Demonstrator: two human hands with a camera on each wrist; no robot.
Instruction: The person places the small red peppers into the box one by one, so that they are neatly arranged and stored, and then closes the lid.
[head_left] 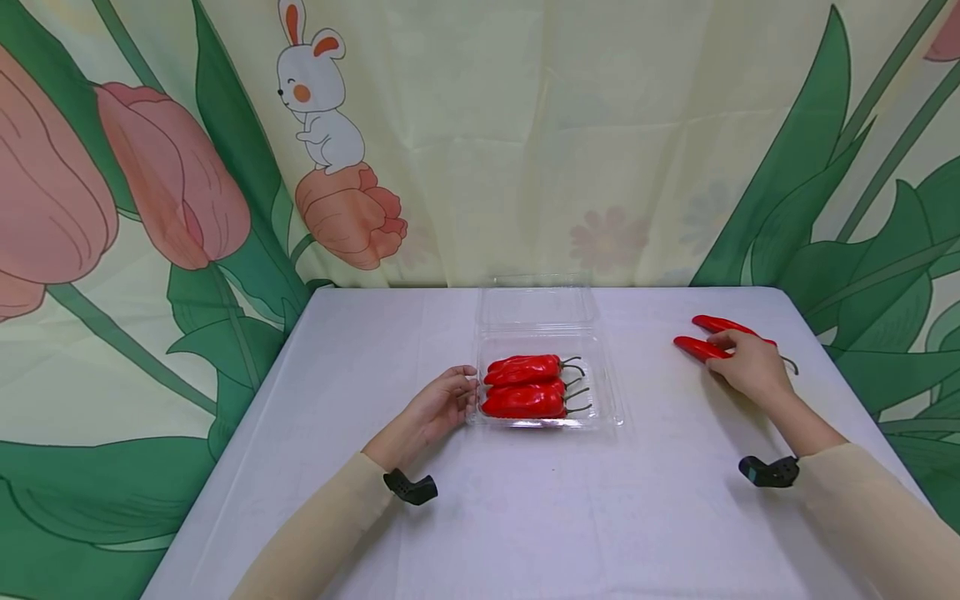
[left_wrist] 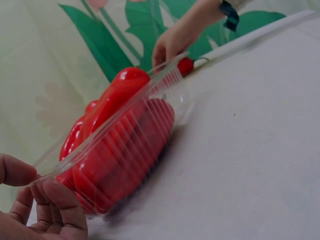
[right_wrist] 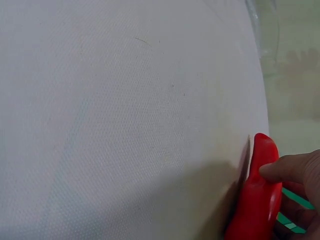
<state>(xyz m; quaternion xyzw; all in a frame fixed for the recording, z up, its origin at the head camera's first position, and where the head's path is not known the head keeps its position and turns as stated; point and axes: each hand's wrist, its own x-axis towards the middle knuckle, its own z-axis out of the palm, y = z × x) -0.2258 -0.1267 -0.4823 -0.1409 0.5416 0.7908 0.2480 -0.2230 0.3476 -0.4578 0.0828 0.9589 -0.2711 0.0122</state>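
Note:
A clear plastic clamshell box (head_left: 611, 408) stands on the table with its lid raised at the back. Several red peppers (head_left: 525, 403) lie side by side in it, stems to the right. At the box's left edge, my left hand (head_left: 438, 408) pinches the rim (left_wrist: 75, 159) between thumb and fingers. Over on the right, my right hand (head_left: 753, 367) grips a red pepper (right_wrist: 255, 205), its thumb (right_wrist: 287, 169) on the pepper's side. Part of that pepper is hidden under the hand. Just behind it lies another red pepper (head_left: 716, 322), partly covered by the hand.
A white cloth covers the table (head_left: 525, 517). The open lid (head_left: 536, 304) reaches to the table's back edge. Behind hangs a curtain (head_left: 480, 167) printed with tulips and a rabbit. A black wrist device (head_left: 768, 472) sits on each sleeve.

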